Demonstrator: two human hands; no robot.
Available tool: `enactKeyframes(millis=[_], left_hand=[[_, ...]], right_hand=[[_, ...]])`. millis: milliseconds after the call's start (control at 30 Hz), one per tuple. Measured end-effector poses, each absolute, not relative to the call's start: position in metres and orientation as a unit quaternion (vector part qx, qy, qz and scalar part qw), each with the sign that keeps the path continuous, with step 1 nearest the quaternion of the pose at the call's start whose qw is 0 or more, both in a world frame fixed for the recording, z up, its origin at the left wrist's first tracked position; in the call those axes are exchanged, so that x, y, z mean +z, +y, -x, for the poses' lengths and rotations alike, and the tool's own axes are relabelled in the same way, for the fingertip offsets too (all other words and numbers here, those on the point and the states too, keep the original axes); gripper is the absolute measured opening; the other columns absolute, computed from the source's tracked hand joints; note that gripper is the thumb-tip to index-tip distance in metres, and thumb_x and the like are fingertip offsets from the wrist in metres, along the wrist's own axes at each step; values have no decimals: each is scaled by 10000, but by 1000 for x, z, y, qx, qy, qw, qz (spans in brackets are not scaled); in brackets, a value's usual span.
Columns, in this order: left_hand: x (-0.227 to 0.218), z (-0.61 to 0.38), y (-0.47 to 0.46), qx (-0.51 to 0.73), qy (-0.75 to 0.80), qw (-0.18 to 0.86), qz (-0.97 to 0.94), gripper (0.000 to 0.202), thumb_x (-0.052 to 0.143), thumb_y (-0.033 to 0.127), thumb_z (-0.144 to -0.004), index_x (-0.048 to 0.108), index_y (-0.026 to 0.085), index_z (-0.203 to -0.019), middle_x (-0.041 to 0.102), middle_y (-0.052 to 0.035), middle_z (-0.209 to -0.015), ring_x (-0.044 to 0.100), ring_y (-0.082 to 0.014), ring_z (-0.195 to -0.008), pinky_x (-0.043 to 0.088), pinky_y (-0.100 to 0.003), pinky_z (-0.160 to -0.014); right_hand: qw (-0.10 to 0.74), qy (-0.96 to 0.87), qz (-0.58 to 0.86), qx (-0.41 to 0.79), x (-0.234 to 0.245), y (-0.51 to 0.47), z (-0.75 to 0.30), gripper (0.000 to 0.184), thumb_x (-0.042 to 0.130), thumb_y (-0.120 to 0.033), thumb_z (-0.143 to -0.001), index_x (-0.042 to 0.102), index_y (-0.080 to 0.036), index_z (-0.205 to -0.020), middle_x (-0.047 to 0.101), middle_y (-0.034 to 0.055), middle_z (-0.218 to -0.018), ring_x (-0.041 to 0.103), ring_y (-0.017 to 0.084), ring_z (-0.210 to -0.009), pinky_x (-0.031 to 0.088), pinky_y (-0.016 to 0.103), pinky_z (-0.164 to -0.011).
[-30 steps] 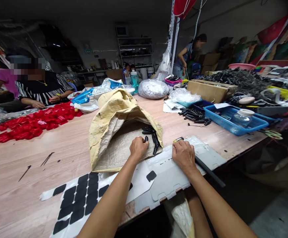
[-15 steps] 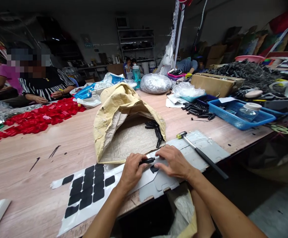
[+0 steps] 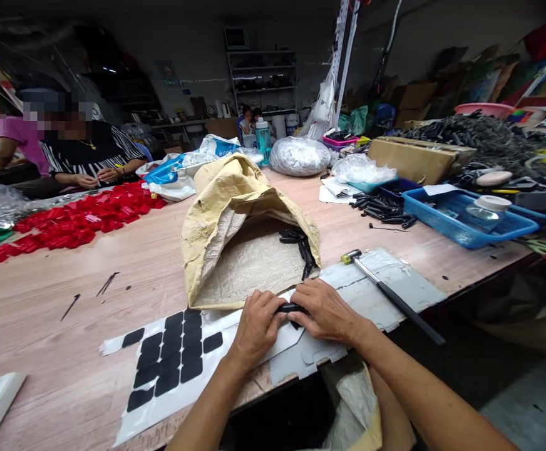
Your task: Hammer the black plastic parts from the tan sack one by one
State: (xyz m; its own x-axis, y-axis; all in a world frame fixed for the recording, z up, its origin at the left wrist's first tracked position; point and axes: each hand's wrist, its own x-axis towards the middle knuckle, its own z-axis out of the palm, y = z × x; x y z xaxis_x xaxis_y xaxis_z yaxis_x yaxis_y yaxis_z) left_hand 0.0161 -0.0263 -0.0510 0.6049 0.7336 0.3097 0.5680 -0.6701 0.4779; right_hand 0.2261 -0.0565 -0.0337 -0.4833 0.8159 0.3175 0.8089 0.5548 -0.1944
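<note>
A short black tube-like piece [image 3: 292, 307] lies level between my hands, just above a white sheet on the grey board. My left hand [image 3: 257, 322] is closed around its left end, thumb in front. The fingers and thumb of my right hand [image 3: 322, 313] are closed on the right end. A black patch [image 3: 295, 325] shows partly under my right thumb; whether it sticks to the piece I cannot tell. Left of my hands is a white sheet with rounded black stickers [image 3: 169, 357]. Behind them gapes a yellow woven sack [image 3: 235, 188] with similar black pieces [image 3: 303, 247] inside.
To the right, a hammer [image 3: 390, 294] lies across the grey board [image 3: 414, 282]. Beyond are a blue tray [image 3: 470, 219] holding a jar, loose black parts [image 3: 386, 208] and a cardboard box [image 3: 414, 156]. Red pieces [image 3: 76, 219] lie far left, before a seated person [image 3: 94, 156].
My right hand has moved in and closed on the right end of the black piece, now covering more of the patch. My left hand keeps its hold. The view has shifted slightly.
</note>
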Motion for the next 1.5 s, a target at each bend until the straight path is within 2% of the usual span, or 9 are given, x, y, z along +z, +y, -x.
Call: enactKeyframes(millis=[300,500,667,767,933,1033,1233,1367,1500], left_hand=[[-56,-15,-29,271,363,144,-880,190,477,107,-951,648,187,-941,607,-72,-888,491,-253,-889,436,-403,-811],[-54,-14,-29,278,367,185,-868,190,487,115,-936,652,208,-953,609,-63,-901,501,-248,-900,442,-404,-829],[-51,-13,-29,270,363,208,-867,147,533,185,-975,669,215,-1023,633,-54,-952,513,-242,-947,429,-405,-883],[-49,-14,-30,270,371,222,-860,140,552,206,-984,680,223,-1037,634,-46,-955,515,-236,-951,424,-398,-885],[-47,-16,-31,266,374,221,-860,145,577,205,-978,697,239,-1051,641,-46,-978,526,-238,-966,425,-400,-896],[-48,-16,-31,266,375,209,-863,156,586,210,-975,686,235,-1091,646,-53,-991,530,-245,-970,434,-408,-892],[-51,-17,-31,283,380,192,-859,155,627,191,-935,663,224,-1082,644,-56,-992,535,-249,-966,448,-419,-902],[-50,-18,-31,283,389,195,-855,141,656,192,-908,680,219,-1045,637,-56,-959,536,-246,-944,453,-403,-873],[-49,-17,-29,287,393,214,-847,154,676,188,-888,703,227,-1035,642,-49,-932,548,-242,-933,446,-386,-860]], right_hand=[[240,-855,459,9,-52,-53,-211,153,540,-236,-961,541,-194,-814,601,51,-876,447,195,-843,340,344,-765],[246,-849,468,12,-47,-56,-207,176,563,-283,-956,562,-198,-801,614,46,-840,474,198,-834,348,348,-760],[266,-813,517,31,-27,-60,-244,261,627,-458,-939,652,-207,-1009,672,46,-944,563,202,-904,413,339,-828],[304,-697,647,-61,-25,-61,-289,288,603,-395,-950,650,-182,-1138,682,87,-1010,591,228,-959,435,354,-877],[143,-541,825,-87,-43,-70,-344,378,593,-424,-926,638,-179,-1211,654,138,-1081,599,305,-1003,420,385,-779],[130,-534,833,-61,-52,-74,-348,300,521,-384,-961,651,-188,-1148,650,127,-1078,606,271,-946,401,367,-741],[258,-536,801,-63,-45,-82,-332,214,471,-275,-949,647,-187,-1032,660,126,-1038,602,261,-953,437,375,-795],[405,-584,703,12,-31,-95,-301,216,468,-292,-963,645,-215,-1060,681,107,-1043,632,244,-984,494,376,-883],[443,-635,624,102,-28,-106,-262,263,471,-297,-991,661,-229,-1158,712,92,-1100,662,229,-1052,534,370,-939]])
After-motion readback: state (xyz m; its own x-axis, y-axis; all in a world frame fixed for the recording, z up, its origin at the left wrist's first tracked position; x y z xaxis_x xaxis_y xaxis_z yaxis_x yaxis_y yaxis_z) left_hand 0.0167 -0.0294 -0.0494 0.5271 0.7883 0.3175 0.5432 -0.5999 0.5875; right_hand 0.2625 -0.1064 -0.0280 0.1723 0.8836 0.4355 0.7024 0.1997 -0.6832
